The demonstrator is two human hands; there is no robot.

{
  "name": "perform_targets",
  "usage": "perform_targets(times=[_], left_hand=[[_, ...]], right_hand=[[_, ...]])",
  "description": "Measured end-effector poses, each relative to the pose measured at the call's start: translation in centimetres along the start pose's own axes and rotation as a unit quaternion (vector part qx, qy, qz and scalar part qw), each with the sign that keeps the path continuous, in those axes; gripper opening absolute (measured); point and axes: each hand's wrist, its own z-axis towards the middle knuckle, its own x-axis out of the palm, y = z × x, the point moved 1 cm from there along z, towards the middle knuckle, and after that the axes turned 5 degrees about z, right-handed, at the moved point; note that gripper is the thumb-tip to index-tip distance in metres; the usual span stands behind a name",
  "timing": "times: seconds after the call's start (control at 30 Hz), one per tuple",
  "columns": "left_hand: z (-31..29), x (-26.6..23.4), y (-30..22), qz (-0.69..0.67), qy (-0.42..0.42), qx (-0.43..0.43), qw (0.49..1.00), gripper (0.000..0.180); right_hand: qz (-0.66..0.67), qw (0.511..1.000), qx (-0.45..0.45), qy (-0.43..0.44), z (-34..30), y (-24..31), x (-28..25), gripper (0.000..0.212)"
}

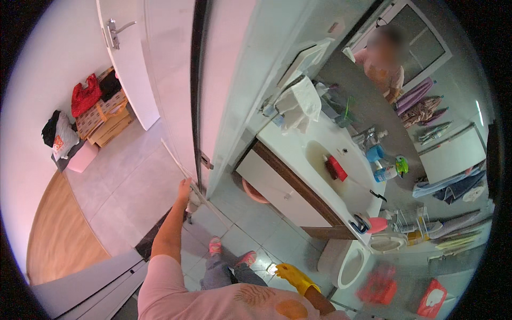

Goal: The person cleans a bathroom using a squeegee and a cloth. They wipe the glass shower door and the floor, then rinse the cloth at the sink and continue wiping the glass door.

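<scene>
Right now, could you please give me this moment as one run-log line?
left hand: pressing white cloth on door edge | right hand: yellow rubber glove, free, low

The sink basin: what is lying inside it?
Inside the sink basin lies a red block-shaped item with a darker object beside it. What it is cannot be made out, and they cover part of the basin floor.

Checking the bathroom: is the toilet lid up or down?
Up. The toilet bowl shows open, its white rim exposed below the counter.
</scene>
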Motion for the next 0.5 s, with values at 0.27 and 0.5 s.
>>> perform_targets(times=[0.27, 0.5], left_hand=[[-1.7, -0.7, 0.3, 0.012, 0.054, -0.052, 0.997, 0.039], [-2.4, -1.2, 1.1, 0.016, -0.086, 0.009, 0.996, 0.04]], right_hand=[[-0.056, 0.998, -0.006, 0.008, -0.5, 1.0, -0.6, 0.035], [-0.12, 0.99, -0.04, 0.06, 1.9, 1.8, -1.8, 0.044]])
